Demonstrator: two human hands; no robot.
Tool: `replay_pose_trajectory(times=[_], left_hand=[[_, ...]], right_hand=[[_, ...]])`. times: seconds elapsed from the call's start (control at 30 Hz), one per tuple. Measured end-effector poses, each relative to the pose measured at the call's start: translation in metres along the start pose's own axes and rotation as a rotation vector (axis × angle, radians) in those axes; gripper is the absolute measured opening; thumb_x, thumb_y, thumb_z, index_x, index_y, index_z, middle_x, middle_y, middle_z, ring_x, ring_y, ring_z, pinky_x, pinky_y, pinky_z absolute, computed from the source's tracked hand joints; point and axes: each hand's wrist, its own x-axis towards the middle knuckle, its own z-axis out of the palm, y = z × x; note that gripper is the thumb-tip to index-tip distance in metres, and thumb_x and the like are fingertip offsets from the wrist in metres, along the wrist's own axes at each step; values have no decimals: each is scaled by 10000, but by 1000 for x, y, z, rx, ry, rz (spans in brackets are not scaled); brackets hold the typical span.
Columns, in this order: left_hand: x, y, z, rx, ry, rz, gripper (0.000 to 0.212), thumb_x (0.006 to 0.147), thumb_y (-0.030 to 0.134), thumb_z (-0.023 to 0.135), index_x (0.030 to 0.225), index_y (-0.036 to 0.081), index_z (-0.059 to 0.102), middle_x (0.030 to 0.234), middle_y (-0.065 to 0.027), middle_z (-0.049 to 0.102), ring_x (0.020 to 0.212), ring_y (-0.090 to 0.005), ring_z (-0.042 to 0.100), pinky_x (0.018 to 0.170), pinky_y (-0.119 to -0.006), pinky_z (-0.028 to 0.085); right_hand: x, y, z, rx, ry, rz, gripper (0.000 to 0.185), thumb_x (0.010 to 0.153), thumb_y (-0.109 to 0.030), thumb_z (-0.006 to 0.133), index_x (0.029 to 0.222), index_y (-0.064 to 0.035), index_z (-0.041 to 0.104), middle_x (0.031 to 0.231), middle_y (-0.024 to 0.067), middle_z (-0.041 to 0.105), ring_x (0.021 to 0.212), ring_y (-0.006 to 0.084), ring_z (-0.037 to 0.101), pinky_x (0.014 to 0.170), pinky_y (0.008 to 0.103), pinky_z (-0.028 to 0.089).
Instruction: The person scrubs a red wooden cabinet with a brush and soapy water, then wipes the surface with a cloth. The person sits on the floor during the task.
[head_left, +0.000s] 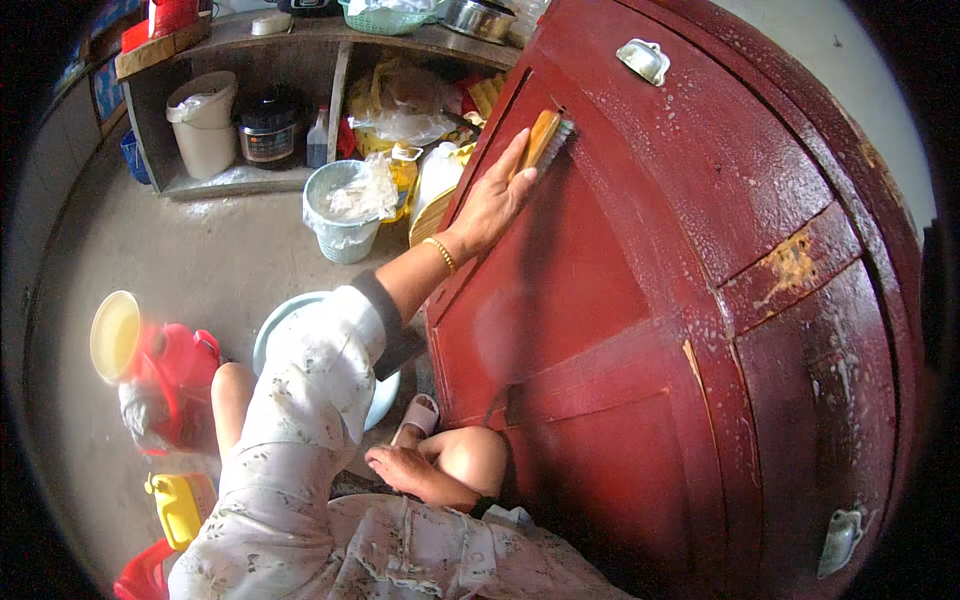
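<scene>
My left hand (491, 199) grips the wooden back of a scrub brush (541, 141). The brush's pale bristles rest against a door panel of a dark red wooden cabinet (577, 247). White droplets, perhaps suds, dot the cabinet around its upper drawer front and edge. By my bent knee (472, 457) lies my right hand (401, 466), low in front of my body. No object shows in it, and its fingers are partly hidden. Beneath my left sleeve a light blue basin (289, 311) stands on the floor, mostly covered by my arm.
Metal cup handles (643, 61) stick out from the drawers. A plastic-lined bin (343, 217) and an oil bottle (405, 176) stand before low shelving (247, 180). To my left are a red container (184, 356), a yellow dipper (116, 336) and a yellow jug (176, 510).
</scene>
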Motion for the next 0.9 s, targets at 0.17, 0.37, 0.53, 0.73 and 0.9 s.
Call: replay_pose_trajectory(times=[0.17, 0.37, 0.53, 0.73, 0.9], left_hand=[[27, -28, 13, -55, -14, 79, 560, 1033, 207, 458, 1542, 135, 238, 1539, -148, 357, 1419, -265, 344, 1121, -325, 299], [-19, -90, 13, 175, -7, 110, 599, 1013, 150, 458, 1550, 128, 192, 1526, -196, 339, 1390, -344, 367, 1137, -372, 297], [-92, -144, 16, 221, 17, -18, 609, 1012, 161, 463, 1554, 159, 184, 1484, -219, 383, 1300, -363, 446, 1093, -390, 354], [-162, -164, 5, 195, -24, -594, 565, 1017, 226, 452, 1539, 187, 240, 1385, -259, 498, 1285, -381, 496, 1032, -419, 407], [-119, -109, 18, -152, 40, -878, 534, 1032, 339, 427, 1517, 155, 301, 1324, -211, 581, 1255, -320, 538, 1014, -419, 415]], right_hand=[[-8, -15, -9, 43, 123, -57, 209, 940, -218, 525, 1055, -68, 615, 968, 183, 690, 889, 395, 667, 741, 502, 530], [-4, -21, -11, 69, 144, -63, 182, 930, -210, 547, 1016, -61, 605, 939, 180, 683, 868, 398, 661, 735, 505, 522], [0, -23, -13, 56, 109, -36, 182, 927, -200, 556, 1031, -75, 638, 943, 180, 692, 867, 392, 668, 740, 489, 526], [-6, -34, -23, -28, 39, 97, 215, 950, -223, 533, 1059, -72, 642, 941, 189, 692, 864, 390, 669, 744, 486, 524], [-10, -36, -28, -68, 3, 54, 213, 953, -216, 528, 1053, -56, 630, 929, 206, 678, 873, 407, 655, 748, 493, 515]])
